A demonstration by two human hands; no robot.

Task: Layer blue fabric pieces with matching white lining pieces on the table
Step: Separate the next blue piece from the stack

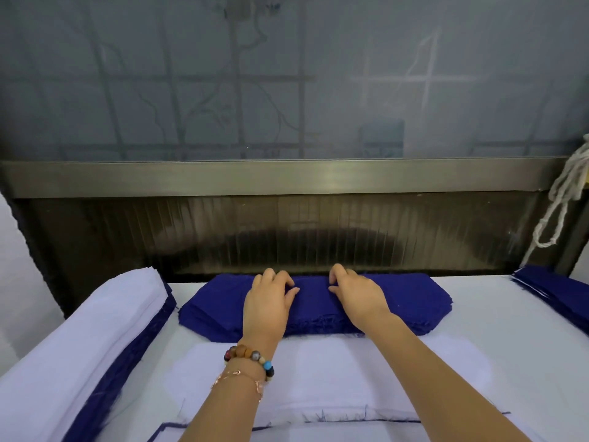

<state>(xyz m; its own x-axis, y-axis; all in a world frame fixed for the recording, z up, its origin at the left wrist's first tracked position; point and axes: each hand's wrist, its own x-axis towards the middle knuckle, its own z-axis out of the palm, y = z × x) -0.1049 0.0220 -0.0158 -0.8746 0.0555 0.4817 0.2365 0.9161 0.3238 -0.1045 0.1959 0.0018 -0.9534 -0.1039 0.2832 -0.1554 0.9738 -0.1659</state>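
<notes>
Squarely at the far middle of the surface lies the blue stack, many cut pieces deep, its frayed near edge facing the person. Both hands sit on top of it, close together near its middle: the left hand and the right hand each have their fingers curled down, and thumb and fingertips appear to pinch the uppermost layer. Whether one piece or several is caught cannot be told.

That is the main risk. The layers cling, and their loose threads tangle, so a pinch could lift two or three pieces at once and throw off the pairing. Pulling from the middle could also drag the stack askew or fold the piece on itself.

Just in front of the stack, nearer the person, a white lining piece lies flat, seemingly waiting for its blue partner. If the blue comes down crooked, the outlines will not match; sliding it to correct could wrinkle or shift the thin lining beneath.

To the left a layered pile of white with blue edges lies close by, and a forearm swinging back could brush it. A further blue pile rests at the far right. The bead bracelet on the left wrist could snag stray threads.
</notes>
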